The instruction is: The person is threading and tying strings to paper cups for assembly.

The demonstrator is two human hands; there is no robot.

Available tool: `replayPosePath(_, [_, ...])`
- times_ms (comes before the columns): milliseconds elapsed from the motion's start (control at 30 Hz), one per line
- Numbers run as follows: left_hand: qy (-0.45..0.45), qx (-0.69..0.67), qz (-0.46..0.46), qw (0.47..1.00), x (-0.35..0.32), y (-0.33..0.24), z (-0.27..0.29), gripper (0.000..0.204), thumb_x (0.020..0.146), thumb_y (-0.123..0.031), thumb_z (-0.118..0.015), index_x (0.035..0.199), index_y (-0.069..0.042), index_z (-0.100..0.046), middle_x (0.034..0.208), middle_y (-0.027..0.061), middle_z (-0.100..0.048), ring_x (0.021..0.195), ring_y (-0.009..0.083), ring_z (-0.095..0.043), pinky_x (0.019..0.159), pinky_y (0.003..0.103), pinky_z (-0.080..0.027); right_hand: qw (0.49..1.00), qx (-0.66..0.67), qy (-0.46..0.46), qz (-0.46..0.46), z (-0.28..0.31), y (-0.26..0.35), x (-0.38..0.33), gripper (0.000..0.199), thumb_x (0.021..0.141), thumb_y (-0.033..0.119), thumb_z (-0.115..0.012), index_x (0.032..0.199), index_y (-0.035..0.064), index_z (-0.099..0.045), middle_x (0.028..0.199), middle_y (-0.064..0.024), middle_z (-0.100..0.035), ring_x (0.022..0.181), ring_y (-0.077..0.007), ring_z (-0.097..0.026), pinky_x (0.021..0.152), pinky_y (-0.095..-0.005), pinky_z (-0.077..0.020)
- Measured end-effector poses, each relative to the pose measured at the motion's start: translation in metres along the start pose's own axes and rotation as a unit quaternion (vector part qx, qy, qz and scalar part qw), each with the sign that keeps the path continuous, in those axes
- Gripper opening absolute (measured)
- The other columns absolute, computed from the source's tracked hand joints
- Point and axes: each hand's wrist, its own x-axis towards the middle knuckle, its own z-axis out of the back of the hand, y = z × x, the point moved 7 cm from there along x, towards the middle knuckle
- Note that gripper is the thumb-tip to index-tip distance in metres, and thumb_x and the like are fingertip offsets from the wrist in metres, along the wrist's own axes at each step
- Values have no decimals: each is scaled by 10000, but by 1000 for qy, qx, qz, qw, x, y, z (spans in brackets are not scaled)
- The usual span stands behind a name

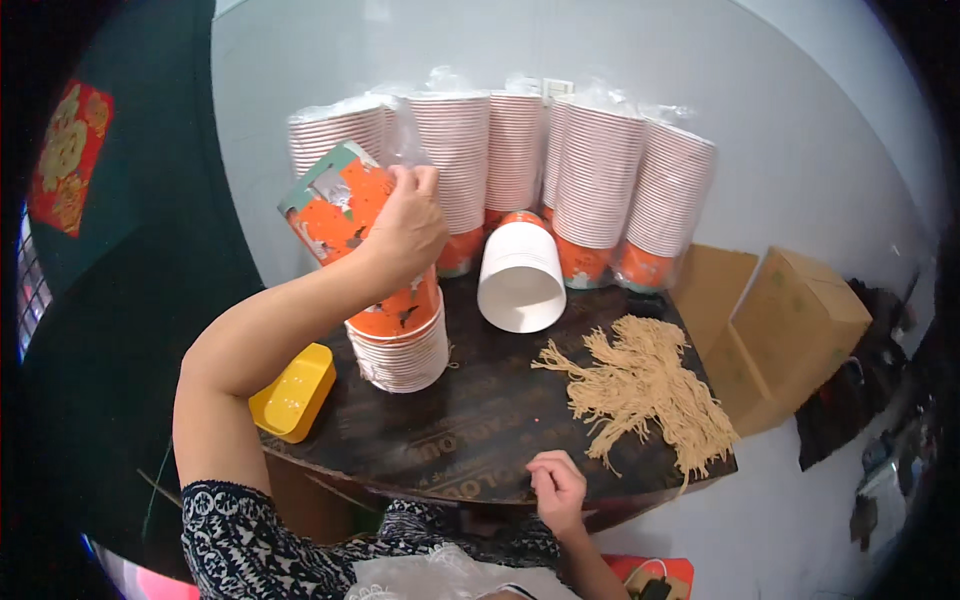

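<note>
My left hand (408,220) is raised on the left side of the table, its fingers closed at the edge of an orange paper cup (345,205) with a green band. The cup tilts, green end up; the hand and forearm cover part of it. Beneath stands an upside-down stack of such cups (400,355) with white rims, bits of tan string poking out at its sides. My right hand (556,490) is closed at the table's front edge, near a heap of tan strings (650,390). Whatever its fingers hold, if anything, is hidden.
Tall stacks of paper cups (600,175) in clear plastic line the wall. Before them a white-lined cup (522,280) lies with its mouth toward me. A yellow tray (295,395) sits at the left edge of the dark table (480,390). Cardboard boxes (790,320) stand at right.
</note>
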Motion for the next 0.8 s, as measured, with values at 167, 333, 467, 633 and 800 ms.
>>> replayPosePath(167, [-60, -3, 54, 997, -4, 0, 4, 325, 853, -271, -558, 938, -23, -751, 994, 178, -661, 1072, 374, -489, 914, 581, -412, 999, -33, 15, 24, -5, 13, 6, 99, 847, -81, -588, 882, -20, -657, 887, -124, -645, 746, -192, -629, 666, -279, -503])
replayPosePath(333, [-158, -92, 107, 977, -11, -22, 19, 293, 863, -213, -532, 990, 29, -635, 1067, 228, -603, 1144, 435, -527, 1047, 616, -360, 995, -79, 35, 53, -11, 16, 4, 95, 830, -67, -613, 889, -8, -658, 887, -137, -653, 712, -236, -650, 625, -304, -514])
replayPosePath(467, [-151, -89, 81, 981, -18, -52, 12, 298, 861, -207, -514, 980, 42, -628, 1101, 277, -591, 1171, 471, -512, 1052, 623, -348, 992, -98, 40, 74, -14, 22, 3, 96, 811, -63, -631, 886, -6, -653, 884, -139, -655, 683, -256, -655, 583, -323, -515])
replayPosePath(633, [-149, -98, 56, 982, -26, -72, 6, 351, 860, -218, -509, 994, 77, -646, 1121, 295, -596, 1177, 486, -510, 1058, 612, -352, 994, -73, 47, 62, -12, 20, 3, 90, 825, -63, -627, 895, -14, -657, 883, -136, -655, 682, -242, -651, 584, -314, -508])
replayPosePath(800, [-92, -150, -2, 984, -43, -117, -14, 394, 890, -229, -498, 1052, 84, -676, 1117, 289, -615, 1160, 480, -521, 1045, 608, -360, 996, -44, 67, 45, -9, 16, 6, 83, 847, -56, -617, 908, -24, -663, 888, -138, -655, 675, -220, -641, 589, -292, -496])
